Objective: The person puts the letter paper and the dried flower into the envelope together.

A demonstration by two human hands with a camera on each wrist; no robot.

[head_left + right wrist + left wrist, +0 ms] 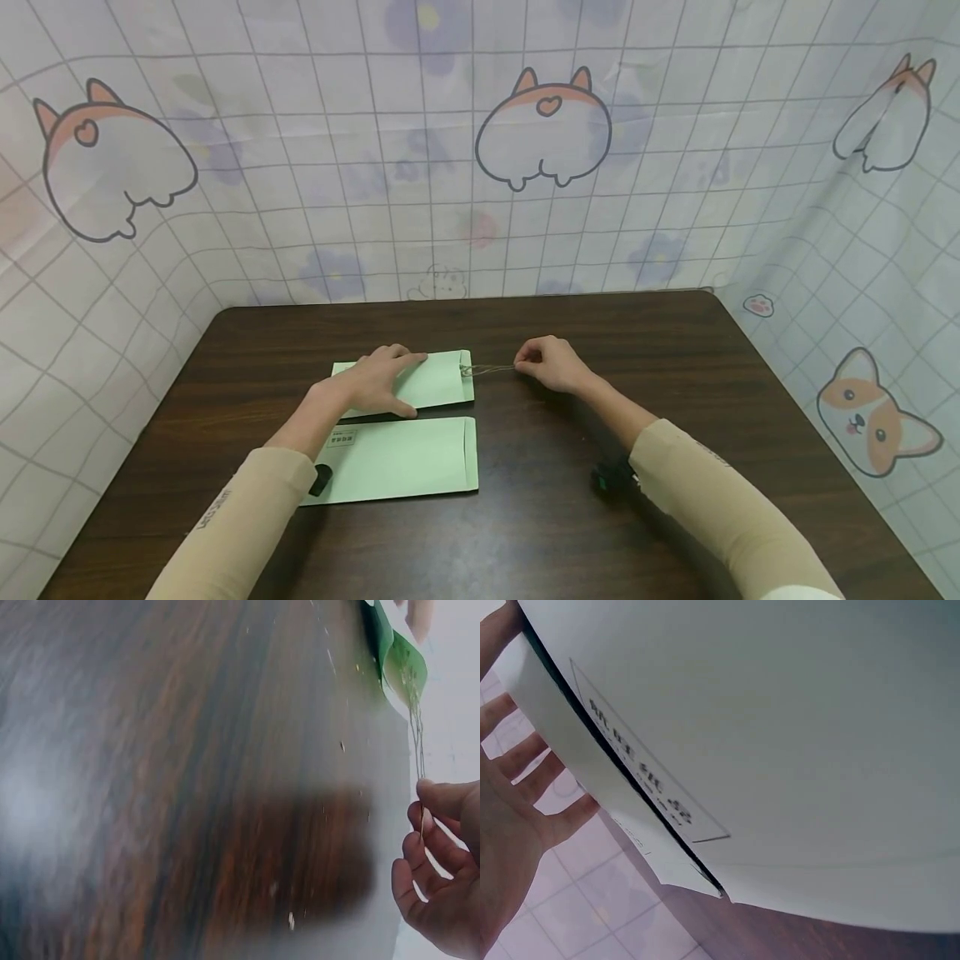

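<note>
Two pale green paper envelopes lie one behind the other on the table. On the rear envelope (442,379) my left hand (378,383) rests with spread fingers, thumb toward its near edge. To its right, my right hand (551,362) pinches a few thin dried plant stems (491,368) between thumb and fingertips. In the right wrist view, the stems (418,742) run from the pinch into the envelope's open end (401,664), where their finer tops lie inside the mouth. The front envelope (408,458) bears a printed box at its left and has a folded strip at its right end.
The dark wood-grain table (540,533) carries small pale bits, visible in the right wrist view. A black device (613,479) sits by the right forearm, another dark piece (321,479) by the left sleeve. A patterned curtain (420,208) surrounds the table's back and sides.
</note>
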